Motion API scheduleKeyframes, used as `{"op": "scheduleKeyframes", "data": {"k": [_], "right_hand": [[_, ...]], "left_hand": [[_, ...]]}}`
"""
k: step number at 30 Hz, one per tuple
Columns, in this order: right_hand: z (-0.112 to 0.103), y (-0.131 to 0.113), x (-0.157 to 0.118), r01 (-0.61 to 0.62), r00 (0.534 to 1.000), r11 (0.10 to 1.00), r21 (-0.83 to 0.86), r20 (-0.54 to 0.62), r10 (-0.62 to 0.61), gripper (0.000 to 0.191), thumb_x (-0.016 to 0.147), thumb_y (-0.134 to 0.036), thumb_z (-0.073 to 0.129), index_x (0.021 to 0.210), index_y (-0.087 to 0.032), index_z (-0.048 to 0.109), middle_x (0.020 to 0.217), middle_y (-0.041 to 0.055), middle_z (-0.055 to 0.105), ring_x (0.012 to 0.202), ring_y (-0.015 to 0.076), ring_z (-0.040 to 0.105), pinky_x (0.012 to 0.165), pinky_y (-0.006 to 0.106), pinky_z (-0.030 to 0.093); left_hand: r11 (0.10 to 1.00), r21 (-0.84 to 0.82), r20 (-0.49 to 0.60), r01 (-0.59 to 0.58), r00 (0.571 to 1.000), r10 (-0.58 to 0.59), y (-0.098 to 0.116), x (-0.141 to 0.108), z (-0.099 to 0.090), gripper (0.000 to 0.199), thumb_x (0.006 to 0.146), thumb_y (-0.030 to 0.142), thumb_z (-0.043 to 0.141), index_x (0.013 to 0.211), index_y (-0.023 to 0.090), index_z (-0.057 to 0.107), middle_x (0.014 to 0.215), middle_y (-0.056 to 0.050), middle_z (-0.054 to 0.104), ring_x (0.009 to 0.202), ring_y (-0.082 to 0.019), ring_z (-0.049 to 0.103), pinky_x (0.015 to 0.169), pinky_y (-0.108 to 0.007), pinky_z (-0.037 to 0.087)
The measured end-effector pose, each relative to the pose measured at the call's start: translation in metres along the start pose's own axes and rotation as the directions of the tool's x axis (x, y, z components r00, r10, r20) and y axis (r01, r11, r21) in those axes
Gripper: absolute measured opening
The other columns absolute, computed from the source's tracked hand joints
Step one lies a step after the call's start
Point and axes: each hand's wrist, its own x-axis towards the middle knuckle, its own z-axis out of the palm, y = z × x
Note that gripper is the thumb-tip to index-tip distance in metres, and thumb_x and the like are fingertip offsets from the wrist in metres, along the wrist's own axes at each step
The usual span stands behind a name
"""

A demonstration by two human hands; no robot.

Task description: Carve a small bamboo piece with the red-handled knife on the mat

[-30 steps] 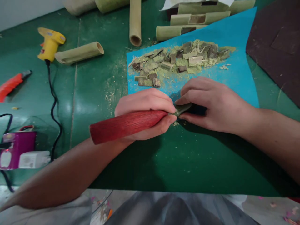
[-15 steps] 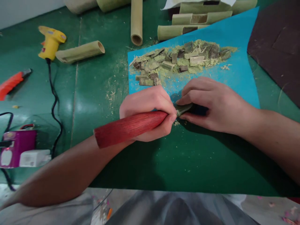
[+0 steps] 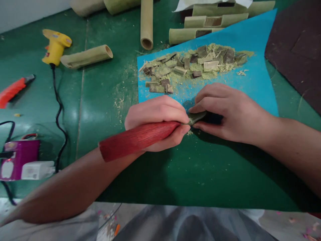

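My left hand (image 3: 157, 120) is closed around a tool with a red wooden handle (image 3: 137, 139), whose butt points down to the left; its working end is hidden by my fingers. My right hand (image 3: 225, 110) pinches a small green bamboo piece (image 3: 197, 117) between thumb and fingers, just right of my left fingertips. Both hands meet near the lower edge of a blue sheet (image 3: 260, 77) on the green table (image 3: 200, 177). Bamboo chips (image 3: 179, 70) and pale green shavings lie heaped on the sheet beyond the hands.
At the left are a yellow hot-glue gun (image 3: 55, 47), an orange cutter (image 3: 12, 90), a purple box (image 3: 21, 157) and a white plug (image 3: 37, 170). A short bamboo tube (image 3: 87, 57), notched bamboo tubes (image 3: 188, 35) and a dark brown sheet (image 3: 296, 47) lie farther back.
My left hand and the red handle have shifted slightly, with the handle's butt a little lower and farther left. My right hand stays nearly still on the bamboo piece.
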Motion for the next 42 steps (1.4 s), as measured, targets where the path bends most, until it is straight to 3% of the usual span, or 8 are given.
{"op": "scheduleKeyframes", "data": {"k": [9,13,22,27,31,34,42], "right_hand": [[0.001,0.001,-0.001,0.034,0.999,0.999,-0.033,-0.015,-0.034,0.008,0.099,-0.033,0.064,0.098,-0.025,0.068,0.1,0.007,0.069,0.097,0.0252,0.066,0.083,0.041,0.052],[0.0,0.0,-0.001,0.02,1.0,0.999,-0.032,-0.007,-0.02,0.006,0.098,-0.032,0.065,0.098,-0.026,0.068,0.102,0.0074,0.069,0.098,0.0262,0.066,0.084,0.042,0.052],[-0.001,0.001,-0.001,0.035,0.999,0.999,-0.032,-0.005,-0.035,0.006,0.097,-0.029,0.065,0.097,-0.024,0.069,0.103,0.0078,0.069,0.098,0.0255,0.066,0.083,0.041,0.052],[-0.001,0.0,0.0,0.017,1.0,1.0,-0.017,-0.002,-0.017,0.005,0.097,-0.029,0.066,0.097,-0.026,0.069,0.102,0.0072,0.069,0.097,0.0255,0.066,0.084,0.041,0.052],[0.0,0.0,-0.001,0.031,0.999,0.999,-0.014,-0.015,-0.031,0.007,0.099,-0.03,0.065,0.098,-0.024,0.068,0.101,0.0078,0.069,0.098,0.0255,0.065,0.083,0.04,0.051],[0.001,0.001,-0.001,0.039,0.999,0.999,-0.022,-0.017,-0.04,0.007,0.099,-0.03,0.064,0.098,-0.024,0.068,0.1,0.008,0.069,0.097,0.0255,0.065,0.082,0.04,0.051],[0.001,0.003,-0.002,0.04,0.999,0.999,-0.016,-0.018,-0.04,0.006,0.098,-0.03,0.066,0.099,-0.024,0.068,0.102,0.0081,0.069,0.099,0.0259,0.066,0.083,0.041,0.052]], "left_hand": [[0.999,0.024,-0.001,0.038,0.999,-0.038,0.002,-0.001,0.001,0.004,0.088,0.023,0.077,0.087,0.026,0.074,0.085,0.001,0.081,0.072,-0.013,0.076,0.07,-0.024,0.065],[1.0,0.008,-0.017,0.03,0.999,-0.03,0.003,0.001,0.004,0.009,0.086,0.015,0.073,0.084,0.024,0.072,0.082,0.002,0.08,0.072,-0.012,0.075,0.069,-0.023,0.063],[0.993,-0.115,-0.052,-0.017,0.999,0.011,-0.004,-0.002,0.0,0.013,0.078,0.011,0.07,0.075,0.022,0.064,0.064,0.004,0.069,0.059,-0.01,0.068,0.054,-0.02,0.056],[0.993,-0.051,-0.184,-0.11,0.978,0.098,-0.007,-0.004,0.002,0.006,0.083,0.015,0.068,0.079,0.02,0.068,0.07,0.003,0.074,0.061,-0.008,0.07,0.057,-0.017,0.058],[1.0,-0.017,-0.049,0.005,0.999,-0.005,-0.002,-0.002,0.002,0.006,0.089,0.019,0.071,0.085,0.023,0.07,0.081,0.002,0.078,0.071,-0.011,0.075,0.068,-0.022,0.063],[0.998,-0.013,-0.012,0.063,0.998,-0.063,0.003,-0.002,0.002,0.007,0.09,0.018,0.072,0.086,0.024,0.071,0.084,0.001,0.079,0.073,-0.011,0.075,0.072,-0.022,0.063],[0.999,-0.012,0.026,-0.049,0.998,0.049,0.0,0.002,0.004,0.013,0.085,0.012,0.067,0.08,0.024,0.066,0.072,0.003,0.074,0.066,-0.012,0.072,0.064,-0.023,0.061]]}}
